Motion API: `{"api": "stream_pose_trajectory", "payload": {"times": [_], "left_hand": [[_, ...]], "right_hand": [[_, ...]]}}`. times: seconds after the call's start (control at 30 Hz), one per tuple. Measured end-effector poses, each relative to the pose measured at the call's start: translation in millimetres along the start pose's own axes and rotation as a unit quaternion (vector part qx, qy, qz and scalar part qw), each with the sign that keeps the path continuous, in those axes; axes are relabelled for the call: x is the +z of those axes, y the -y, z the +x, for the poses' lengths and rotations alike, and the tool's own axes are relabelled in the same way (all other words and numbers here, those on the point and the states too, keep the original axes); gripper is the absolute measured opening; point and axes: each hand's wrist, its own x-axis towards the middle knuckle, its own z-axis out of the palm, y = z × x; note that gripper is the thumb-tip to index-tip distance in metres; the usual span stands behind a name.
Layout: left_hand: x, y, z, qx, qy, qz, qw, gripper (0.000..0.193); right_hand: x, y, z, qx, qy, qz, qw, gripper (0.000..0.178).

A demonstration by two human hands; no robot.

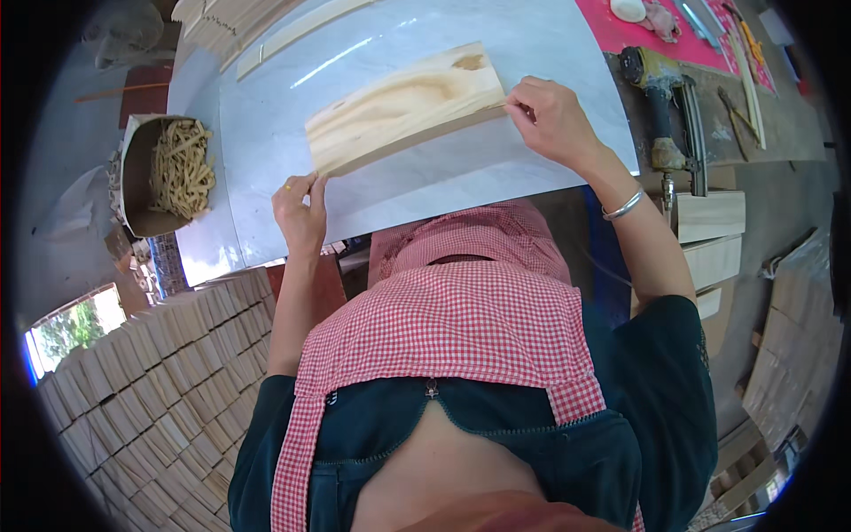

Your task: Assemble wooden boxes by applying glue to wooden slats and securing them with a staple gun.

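Note:
A pale wooden board [399, 102] with a brown knot near its far right corner lies slantwise on the light, glossy tabletop [390, 191]. My left hand [301, 208] pinches the board's near left corner between thumb and fingers. At the opposite end, my right hand [551, 117] has its fingers curled closed on the near right corner. A narrow band runs along the near edge between both hands; whether it is a separate strip, I cannot tell.
Wooden pieces [222, 27] are stacked at the far left. A box of small wood sticks [182, 168] stands left of the table. On the right lies a nail gun [660, 106] beside pliers [736, 111]. Stacked wood blocks [168, 390] fill the lower left.

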Motion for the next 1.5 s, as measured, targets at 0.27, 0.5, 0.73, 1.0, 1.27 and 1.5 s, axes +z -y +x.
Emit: {"api": "stream_pose_trajectory", "payload": {"times": [0.27,0.5,0.73,1.0,1.27,1.5], "left_hand": [[-42,-71,65,-0.043,0.210,0.150,0.965,0.026],[7,-80,105,-0.023,0.136,-0.017,0.990,0.036],[27,-57,111,0.082,0.049,0.052,0.994,0.040],[9,-33,63,-0.379,-0.012,-0.266,0.886,0.036],[13,-20,55,-0.425,-0.017,-0.321,0.847,0.028],[13,-20,53,-0.420,-0.019,-0.322,0.848,0.027]], "right_hand": [[-10,-19,24,0.084,0.036,0.046,0.995,0.006],[-17,-14,31,0.131,0.128,0.079,0.980,0.010],[-11,-27,62,0.159,-0.056,0.173,0.970,0.017],[32,-41,97,0.192,-0.050,0.098,0.975,0.023],[37,-34,105,0.195,-0.031,0.035,0.980,0.021],[33,-30,113,0.147,-0.005,-0.063,0.987,0.019]]}}
